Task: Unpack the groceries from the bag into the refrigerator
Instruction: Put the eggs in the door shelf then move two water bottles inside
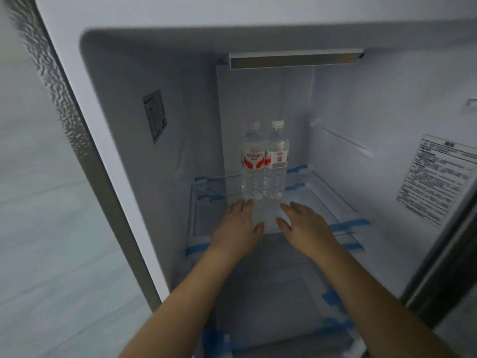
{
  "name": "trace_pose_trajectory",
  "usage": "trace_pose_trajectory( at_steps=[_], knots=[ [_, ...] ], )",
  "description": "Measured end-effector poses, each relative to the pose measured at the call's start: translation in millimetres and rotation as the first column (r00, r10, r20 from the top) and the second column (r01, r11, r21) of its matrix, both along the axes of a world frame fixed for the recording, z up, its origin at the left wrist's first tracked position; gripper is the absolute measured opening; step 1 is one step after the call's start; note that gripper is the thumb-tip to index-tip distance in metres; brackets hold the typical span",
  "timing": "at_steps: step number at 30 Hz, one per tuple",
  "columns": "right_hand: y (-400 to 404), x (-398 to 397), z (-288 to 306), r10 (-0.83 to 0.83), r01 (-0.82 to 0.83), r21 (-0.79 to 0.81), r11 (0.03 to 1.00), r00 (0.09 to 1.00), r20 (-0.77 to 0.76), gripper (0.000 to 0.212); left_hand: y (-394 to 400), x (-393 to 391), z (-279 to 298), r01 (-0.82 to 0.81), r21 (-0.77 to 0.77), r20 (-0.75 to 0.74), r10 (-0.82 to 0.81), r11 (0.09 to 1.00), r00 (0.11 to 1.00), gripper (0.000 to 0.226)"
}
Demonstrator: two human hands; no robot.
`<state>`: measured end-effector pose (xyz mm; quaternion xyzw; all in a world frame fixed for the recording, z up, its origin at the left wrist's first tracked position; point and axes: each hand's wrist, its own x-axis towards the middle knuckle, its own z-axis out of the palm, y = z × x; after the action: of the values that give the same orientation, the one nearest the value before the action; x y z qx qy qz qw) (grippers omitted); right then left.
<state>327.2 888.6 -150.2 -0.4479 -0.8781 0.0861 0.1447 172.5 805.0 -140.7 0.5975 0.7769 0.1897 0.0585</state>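
Two clear water bottles stand upright side by side at the back of a glass shelf [322, 200] inside the open refrigerator. The left bottle [252, 161] shows a red and white label; the right bottle [276, 161] shows a label with a code square. My left hand [236, 226] lies just in front of the left bottle, fingers apart, holding nothing. My right hand [302, 223] is in front of the right bottle, also empty and a little short of it. The grocery bag is not in view.
Blue tape strips [348, 224] hold the shelf edges and a lower shelf [333, 298]. A light bar [294, 59] runs across the top rear. Stickers sit on the left wall [154, 116] and right wall [436, 177]. The fridge's metal side [64, 104] borders the left.
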Motion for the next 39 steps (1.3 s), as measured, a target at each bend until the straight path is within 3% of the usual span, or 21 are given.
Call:
trace_pose_trajectory(
  at_steps=[4,8,11,17,19,28,34,39],
  knots=[
    [-26.8,12.8,-8.7,-0.020,0.006,0.163,0.987,0.996,0.084,0.055,-25.0,9.5,0.0,-0.037,0.013,-0.337,0.040,0.999,0.941,0.064],
    [-51.7,23.9,-6.8,-0.025,0.003,0.194,0.981,0.994,0.110,0.077,-48.0,18.0,-3.1,-0.033,0.015,-0.423,0.037,0.999,0.906,0.062],
    [-66.8,30.0,-9.5,-0.021,-0.005,0.199,0.980,0.991,0.129,0.074,-65.2,21.8,-7.1,-0.034,0.020,-0.462,0.039,0.999,0.886,0.059],
    [-92.3,54.4,-18.7,0.029,-0.064,0.176,0.982,0.980,0.195,0.063,-103.5,42.8,-17.3,-0.089,-0.011,-0.476,0.073,0.996,0.876,0.059],
    [-102.1,65.8,-18.9,0.042,-0.073,0.169,0.983,0.983,0.181,0.063,-116.9,59.1,-21.1,-0.102,0.038,-0.459,0.108,0.994,0.882,0.060],
    [-137.0,109.9,-32.8,0.098,-0.108,0.094,0.990,0.989,0.109,0.061,-171.1,122.2,-38.7,-0.150,-0.031,-0.458,0.119,0.988,0.881,0.075],
    [-171.7,102.6,-31.9,0.235,-0.243,0.115,0.963,0.969,0.082,0.064,-227.6,129.6,-45.0,-0.273,0.007,-0.422,0.250,0.962,0.871,0.062],
    [-213.7,82.7,-26.3,0.363,-0.373,0.107,0.922,0.926,0.100,0.064,-287.8,124.9,-41.8,-0.415,-0.122,-0.376,0.345,0.902,0.860,0.068]
  ],
)
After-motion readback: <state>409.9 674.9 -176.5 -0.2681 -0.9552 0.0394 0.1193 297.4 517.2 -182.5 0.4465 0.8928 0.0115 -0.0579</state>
